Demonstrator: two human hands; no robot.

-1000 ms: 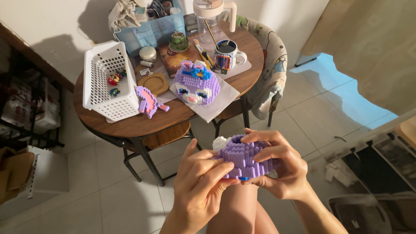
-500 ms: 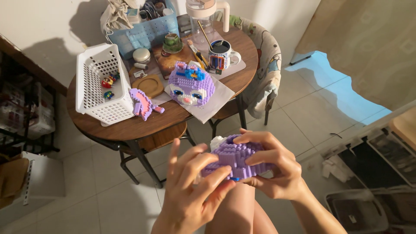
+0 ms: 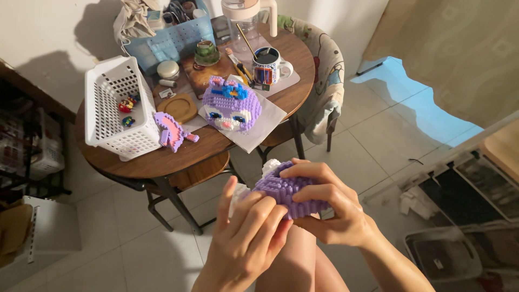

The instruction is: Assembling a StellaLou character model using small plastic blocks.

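Observation:
Both my hands hold a purple and white block-built body piece (image 3: 281,189) above my lap. My left hand (image 3: 246,238) presses on its near left side with fingers spread over it. My right hand (image 3: 330,208) wraps its top and right side. On the round wooden table (image 3: 200,154) rests a purple block-built animal head (image 3: 231,104) on a white paper sheet (image 3: 259,130). A purple and pink block ear piece (image 3: 173,131) lies beside a white plastic basket (image 3: 116,108).
The table also carries a blue basket of clutter (image 3: 173,32), a mug with a stick in it (image 3: 267,65), a clear jug (image 3: 246,16), a wooden coaster (image 3: 180,107) and small jars. A draped chair (image 3: 324,81) stands at the right. Bins (image 3: 448,254) sit on the floor at right.
My hands with the purple piece shifted slightly, my left fingers sliding further over it. The view tilted a little, moving the table left and down in the picture.

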